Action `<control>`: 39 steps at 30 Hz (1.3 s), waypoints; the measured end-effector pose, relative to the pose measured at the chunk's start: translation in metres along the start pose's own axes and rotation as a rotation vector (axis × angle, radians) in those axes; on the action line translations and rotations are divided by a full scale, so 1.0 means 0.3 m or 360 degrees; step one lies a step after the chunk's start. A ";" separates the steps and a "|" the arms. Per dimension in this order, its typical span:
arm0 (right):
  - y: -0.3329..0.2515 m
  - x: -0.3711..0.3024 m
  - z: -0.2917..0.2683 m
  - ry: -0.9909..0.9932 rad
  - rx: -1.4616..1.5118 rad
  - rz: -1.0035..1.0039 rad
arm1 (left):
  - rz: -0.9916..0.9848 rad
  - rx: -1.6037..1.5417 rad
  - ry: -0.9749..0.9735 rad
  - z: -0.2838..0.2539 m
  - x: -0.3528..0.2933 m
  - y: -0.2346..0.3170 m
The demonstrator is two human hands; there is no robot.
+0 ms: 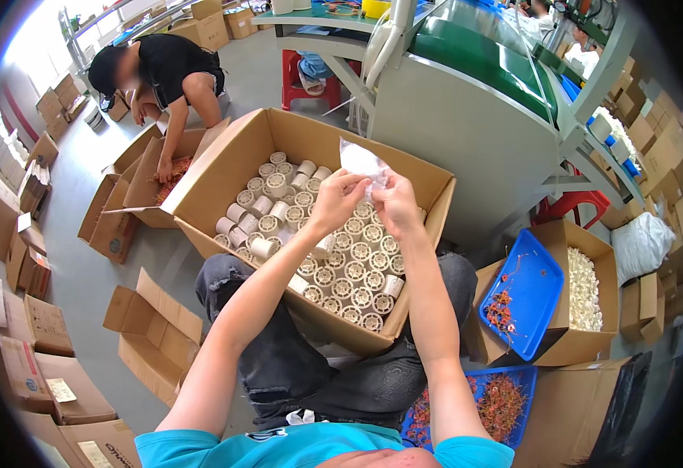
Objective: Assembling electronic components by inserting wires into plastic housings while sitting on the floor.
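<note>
Plainly, the biggest thing before you is the grey machine (427, 125) with its green belt (486, 54), standing beyond the carton and toward your right. Ahead on your left a co-worker (174, 74) in black crouches, one arm reaching down into an open carton (162, 218) that has reddish pieces inside. Next in size comes the large carton (302, 136) right in front of your lap, your legs to either side of its near end. On your right, a blue tray (525, 327) leans tilted against a smaller carton (579, 343), and a second blue tray (530, 378) lies lower down, partly behind your right forearm.

Your left hand (337, 199) and right hand (398, 203) are raised close together over the large carton, each with thumb and fingers pinching the near edge of a clear plastic bag (357, 160). The bag rises above your fingertips, away from you (its contents, if any, are too blurred to make out). Below lie many off-white cylinders (355, 271), those nearest you mostly upright with spoked ends showing, several farther off tipped on their sides. Smallest are the white pieces (583, 288) heaped in the right-hand carton and the orange-red bits (500, 310) scattered on the tilted tray.
</note>
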State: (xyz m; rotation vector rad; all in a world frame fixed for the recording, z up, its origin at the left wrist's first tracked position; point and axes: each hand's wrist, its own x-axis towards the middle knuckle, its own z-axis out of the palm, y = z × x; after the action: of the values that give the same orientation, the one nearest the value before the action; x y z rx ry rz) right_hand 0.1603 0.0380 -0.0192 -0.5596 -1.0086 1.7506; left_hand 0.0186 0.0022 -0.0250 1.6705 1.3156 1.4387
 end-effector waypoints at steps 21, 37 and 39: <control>0.014 0.008 -0.016 -0.0121 0.0144 0.0135 | 0.0318 0.0413 0.0146 -0.039 0.005 -0.040; 0.072 -0.042 0.056 0.0544 -0.1900 -0.0178 | -0.0241 0.0620 0.0056 -0.004 -0.009 -0.029; 0.072 -0.044 0.065 0.0521 -0.1990 -0.0215 | -0.0265 0.0584 0.0080 0.001 -0.008 -0.046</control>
State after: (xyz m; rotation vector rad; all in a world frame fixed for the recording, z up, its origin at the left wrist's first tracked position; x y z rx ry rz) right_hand 0.1395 0.0154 -0.0276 -1.4323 -1.7729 0.6841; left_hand 0.0146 0.0050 -0.0383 1.7056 1.7871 1.2019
